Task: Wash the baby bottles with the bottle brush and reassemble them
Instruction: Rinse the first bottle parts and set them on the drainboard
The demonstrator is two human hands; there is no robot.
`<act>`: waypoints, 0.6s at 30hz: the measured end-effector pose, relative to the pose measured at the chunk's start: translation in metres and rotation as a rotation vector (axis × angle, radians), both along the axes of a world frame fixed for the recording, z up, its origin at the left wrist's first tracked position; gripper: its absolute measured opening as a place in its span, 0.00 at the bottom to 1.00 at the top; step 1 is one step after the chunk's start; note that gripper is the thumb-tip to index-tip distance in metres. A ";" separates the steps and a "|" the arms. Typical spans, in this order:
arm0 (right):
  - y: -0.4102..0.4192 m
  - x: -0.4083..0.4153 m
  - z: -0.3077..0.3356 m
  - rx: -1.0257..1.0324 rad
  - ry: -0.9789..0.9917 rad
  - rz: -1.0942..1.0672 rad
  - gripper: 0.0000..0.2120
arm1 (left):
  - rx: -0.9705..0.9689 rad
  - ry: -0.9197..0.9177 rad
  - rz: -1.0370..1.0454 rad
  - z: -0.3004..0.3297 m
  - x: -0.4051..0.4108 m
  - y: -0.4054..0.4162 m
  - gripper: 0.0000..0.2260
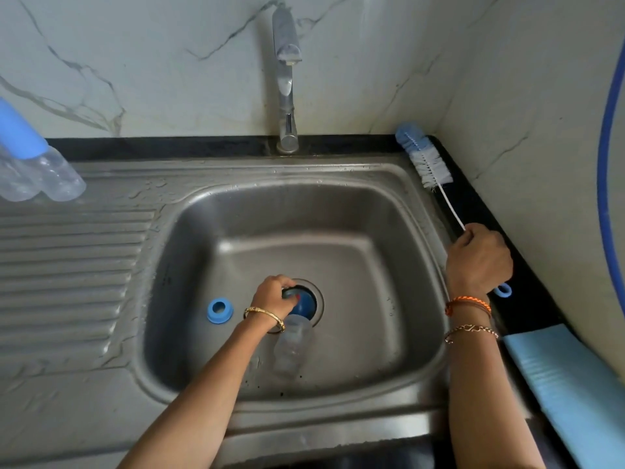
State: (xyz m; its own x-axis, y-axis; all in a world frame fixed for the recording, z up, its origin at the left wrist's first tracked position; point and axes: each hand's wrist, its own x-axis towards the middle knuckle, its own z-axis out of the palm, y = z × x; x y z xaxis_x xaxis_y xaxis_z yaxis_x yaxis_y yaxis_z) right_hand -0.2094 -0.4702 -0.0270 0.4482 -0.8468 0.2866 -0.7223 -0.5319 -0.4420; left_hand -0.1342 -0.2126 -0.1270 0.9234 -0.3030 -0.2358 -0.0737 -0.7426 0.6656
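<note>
Left hand (274,296): the fingers are curled down over a blue cap (304,304) that sits at the drain (318,296) in the sink bottom, and the fingertips grip its top. A clear bottle body (291,346) lies on its side just beside this hand, running from the cap toward the near wall of the basin; whether the cap is screwed onto the bottle cannot be told. A gold bangle (265,318) circles the left wrist.

Right hand (478,258): the fingers are closed around the thin white handle of the bottle brush (424,157). The handle runs up and away from the fist, along the dark counter edge (480,204) at the right of the sink. The bristle head, blue at the tip and white below, rests near the back corner by the wall. A blue loop (503,291) at the handle's end shows below the fist. Orange thread bands and a chain bracelet sit on the right wrist.

Sink (389,211): a steel basin with water drops on its rim. A blue screw ring (220,310) lies on the basin floor, left of the left hand and apart from it.

Drainboard (67,252): two clear bottles (40,177) with a blue cap lie at its far left corner.

Tap (286,86): mounted behind the basin, centred. A light blue folded cloth (568,384) lies on the counter at the near right.
</note>
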 end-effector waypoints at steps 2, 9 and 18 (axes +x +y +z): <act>-0.003 0.001 -0.004 -0.031 0.042 0.006 0.12 | 0.007 0.011 -0.005 0.000 -0.001 -0.001 0.14; -0.004 0.000 -0.008 -0.087 -0.065 0.035 0.15 | 0.061 0.047 -0.047 -0.002 -0.004 -0.004 0.18; 0.092 0.028 -0.025 0.355 0.284 0.799 0.15 | 0.398 0.059 -0.097 0.008 -0.002 0.006 0.18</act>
State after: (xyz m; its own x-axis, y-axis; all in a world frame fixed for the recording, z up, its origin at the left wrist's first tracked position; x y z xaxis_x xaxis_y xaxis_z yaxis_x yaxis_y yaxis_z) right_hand -0.1815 -0.3781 -0.0521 0.9519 -0.2718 -0.1416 -0.3045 -0.7866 -0.5371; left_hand -0.1364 -0.2066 -0.1193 0.8763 -0.2626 -0.4039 -0.1263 -0.9343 0.3334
